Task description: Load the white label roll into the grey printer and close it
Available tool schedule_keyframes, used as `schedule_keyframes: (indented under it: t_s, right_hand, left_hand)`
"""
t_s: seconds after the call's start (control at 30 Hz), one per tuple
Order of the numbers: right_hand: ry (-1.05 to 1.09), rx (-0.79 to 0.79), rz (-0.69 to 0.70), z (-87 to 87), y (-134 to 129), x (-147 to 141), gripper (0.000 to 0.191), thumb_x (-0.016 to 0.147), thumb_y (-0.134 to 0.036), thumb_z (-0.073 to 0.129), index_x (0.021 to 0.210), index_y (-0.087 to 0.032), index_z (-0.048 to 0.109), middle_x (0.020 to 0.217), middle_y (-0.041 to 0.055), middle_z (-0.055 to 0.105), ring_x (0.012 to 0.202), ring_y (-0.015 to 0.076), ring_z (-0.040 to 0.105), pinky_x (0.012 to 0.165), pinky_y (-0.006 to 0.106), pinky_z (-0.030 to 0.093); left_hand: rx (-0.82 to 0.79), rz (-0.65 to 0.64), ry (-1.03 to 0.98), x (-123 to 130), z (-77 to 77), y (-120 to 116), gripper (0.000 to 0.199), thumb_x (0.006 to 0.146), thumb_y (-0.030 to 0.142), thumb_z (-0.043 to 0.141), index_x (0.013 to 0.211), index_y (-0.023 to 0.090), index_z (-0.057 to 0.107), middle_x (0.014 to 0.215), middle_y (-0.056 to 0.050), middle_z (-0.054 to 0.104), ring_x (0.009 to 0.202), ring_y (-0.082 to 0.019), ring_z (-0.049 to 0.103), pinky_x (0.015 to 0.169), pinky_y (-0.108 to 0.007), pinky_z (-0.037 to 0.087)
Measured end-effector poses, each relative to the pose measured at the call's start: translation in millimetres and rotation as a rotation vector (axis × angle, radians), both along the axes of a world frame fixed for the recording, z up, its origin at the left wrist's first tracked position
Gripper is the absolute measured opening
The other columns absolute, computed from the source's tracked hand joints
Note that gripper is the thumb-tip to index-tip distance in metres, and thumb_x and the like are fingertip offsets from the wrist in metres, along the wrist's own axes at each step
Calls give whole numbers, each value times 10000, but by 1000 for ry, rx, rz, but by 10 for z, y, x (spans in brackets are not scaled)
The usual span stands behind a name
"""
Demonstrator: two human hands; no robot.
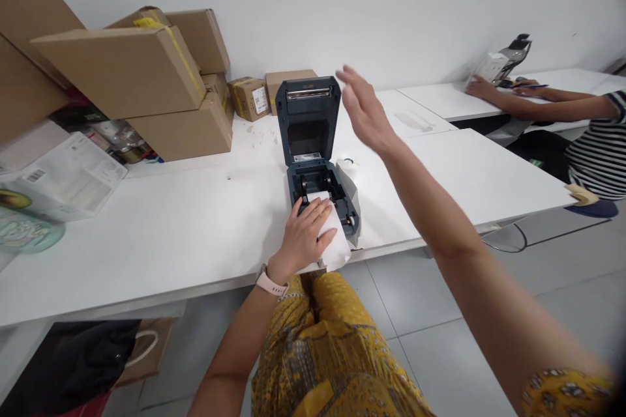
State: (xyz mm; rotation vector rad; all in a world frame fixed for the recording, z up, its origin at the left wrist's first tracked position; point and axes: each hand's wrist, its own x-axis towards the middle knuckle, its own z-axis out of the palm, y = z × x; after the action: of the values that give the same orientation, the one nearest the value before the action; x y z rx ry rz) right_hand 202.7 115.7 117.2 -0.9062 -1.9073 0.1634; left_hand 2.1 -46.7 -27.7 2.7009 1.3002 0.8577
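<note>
Our left hand (306, 234) lay flat on the paper strip (337, 246); our empty right hand (366, 115) risked knocking down the label-printer lid (307, 115) beside it.

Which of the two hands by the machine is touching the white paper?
The left hand, the one with the pink wristband. It rests on the white paper, while the right hand is in the air beside the open lid.

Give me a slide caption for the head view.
Left hand on white paper at a dark printer; right hand raised beside its open lid.
</note>
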Motion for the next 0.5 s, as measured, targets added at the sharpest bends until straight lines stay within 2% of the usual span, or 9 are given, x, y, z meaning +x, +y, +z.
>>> schedule_keyframes:
  t_s: [0.03,0.1,0.13,0.2,0.27,0.33,0.43,0.5]
  right_hand:
    - [12,-34,8,149,236,-85,732,1012,-785,257,1499,-320,545,1629,69,531,1567,284,411,1293,560,326]
    - [31,-126,61,357,569,-239,828,970,-847,215,1445,-288,600,1515,100,640,1479,314,517,1253,573,376]
    - [42,-168,92,409,646,-296,867,951,-870,205,1407,-269,632,1436,114,695,1415,329,575,1225,578,405]
    - [63,-205,142,409,604,-350,914,932,-892,191,1328,-233,686,1299,125,760,1303,342,647,1178,581,446]
    - [76,-149,146,287,334,-327,902,959,-863,162,1277,-225,714,1259,116,769,1275,334,660,1162,574,458]
    - [67,-15,113,69,-74,-248,827,1024,-774,130,1270,-251,721,1305,92,749,1314,312,640,1172,567,451]
    - [-12,191,95,-369,-715,-90,621,1100,-607,201,1354,-308,682,1420,57,695,1385,275,597,1193,550,438]
    - [-85,250,125,-683,-1052,8,528,1116,-503,259,1416,-307,647,1462,63,676,1399,267,591,1181,540,454]
  left_hand:
    - [18,12,6,19,-14,-76,488,1054,396,494,1463,148,592,1522,-144,632,1466,-306,559,1291,-608,312]
    - [53,32,13,48,-46,-256,508,1049,401,504,1488,152,560,1548,-142,609,1488,-306,534,1300,-601,301]
    - [67,42,16,55,-64,-352,519,1046,398,509,1501,150,542,1564,-144,593,1503,-307,515,1305,-597,294]
    - [84,53,25,53,-93,-534,532,1044,388,514,1516,143,514,1589,-150,565,1534,-312,472,1313,-597,277]
    - [84,51,42,32,-113,-685,541,1047,383,514,1530,140,492,1607,-155,544,1561,-317,432,1321,-609,250]
    - [68,41,65,2,-124,-800,542,1051,373,514,1543,148,475,1627,-152,519,1582,-318,395,1327,-621,222]
    - [54,18,68,-34,-149,-921,503,1049,338,527,1520,163,503,1634,-143,513,1598,-315,365,1323,-616,233]
    - [70,-4,30,-36,-178,-981,464,1037,305,548,1478,162,544,1601,-141,554,1589,-313,382,1313,-602,275]
